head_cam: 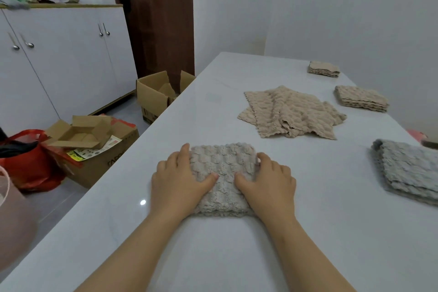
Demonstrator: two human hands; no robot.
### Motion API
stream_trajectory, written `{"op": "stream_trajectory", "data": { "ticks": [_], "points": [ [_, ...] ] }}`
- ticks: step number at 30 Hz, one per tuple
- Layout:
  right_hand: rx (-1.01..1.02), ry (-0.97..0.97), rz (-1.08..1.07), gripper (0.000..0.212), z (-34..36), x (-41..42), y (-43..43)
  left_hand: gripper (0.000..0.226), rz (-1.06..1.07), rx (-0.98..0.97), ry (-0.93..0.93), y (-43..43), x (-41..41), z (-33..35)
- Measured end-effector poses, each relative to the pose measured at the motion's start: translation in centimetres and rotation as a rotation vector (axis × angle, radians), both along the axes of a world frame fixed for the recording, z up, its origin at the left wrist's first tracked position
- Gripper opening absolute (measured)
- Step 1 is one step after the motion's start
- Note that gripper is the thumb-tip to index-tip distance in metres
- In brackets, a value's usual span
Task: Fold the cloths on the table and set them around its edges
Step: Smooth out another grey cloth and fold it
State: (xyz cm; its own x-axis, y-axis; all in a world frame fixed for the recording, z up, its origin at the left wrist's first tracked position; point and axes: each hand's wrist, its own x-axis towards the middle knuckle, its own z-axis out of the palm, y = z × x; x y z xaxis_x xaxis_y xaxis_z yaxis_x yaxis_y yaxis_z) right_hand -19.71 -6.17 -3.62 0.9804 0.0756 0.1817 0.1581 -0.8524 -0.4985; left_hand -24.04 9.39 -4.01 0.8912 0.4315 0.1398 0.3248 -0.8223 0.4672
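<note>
A: Left hand [180,180] and right hand [267,182] are both on the folded grey-beige bumpy terry cloth [222,173], one per side. Thumbs lie on top, tips nearly meeting mid-cloth. Fingers curl round the left and right edges. Both hands grip it.

B: Lifted?

A: No. It lies flat on the glossy white table [118,232], directly between the two hands, closer to the table's left edge than its right.

B: Other cloths?

A: A loose heap of unfolded beige cloths [289,111] lies ahead of the right hand, well apart from it. Beyond and to the right of that heap is the nearer folded beige stack [361,98]. The farther folded beige stack [324,69] sits past it. Both are by the table's right edge. A folded grey fluffy cloth [407,168] lies to the right of the right hand, well apart, partly cut off by the frame.

B: Off the table?

A: On the floor left of the left hand are an open brown cardboard box [92,140] and a red plastic bag [28,163]. A second open cardboard box [156,95] stands further ahead, against the table's left edge. A white cabinet with metal handles [66,54] stands behind them.
</note>
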Motion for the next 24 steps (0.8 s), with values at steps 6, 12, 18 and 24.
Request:
{"op": "stream_trajectory", "data": {
  "ticks": [6, 12, 18, 24],
  "points": [
    [-0.069, 0.166, -0.116, 0.049, 1.1, -0.9, 0.4, 0.08, 0.186, -0.284, 0.223, 0.0, -0.7, 2.4],
    [0.161, 0.452, -0.029, 0.031, 3.5, -2.8, -0.5, 0.045, 0.17, -0.813, 0.309, 0.1, -3.5, 4.8],
    [0.789, 0.825, 0.026, 0.021, 6.8, -5.7, 3.1, 0.029, 0.308, -1.256, 0.101, 2.3, -7.2, 7.0],
    [0.872, 0.883, 0.165, 0.033, 8.9, -6.6, 11.4, 0.023, 0.454, -1.207, -0.072, 10.2, -9.9, 8.7]
  ]
}}
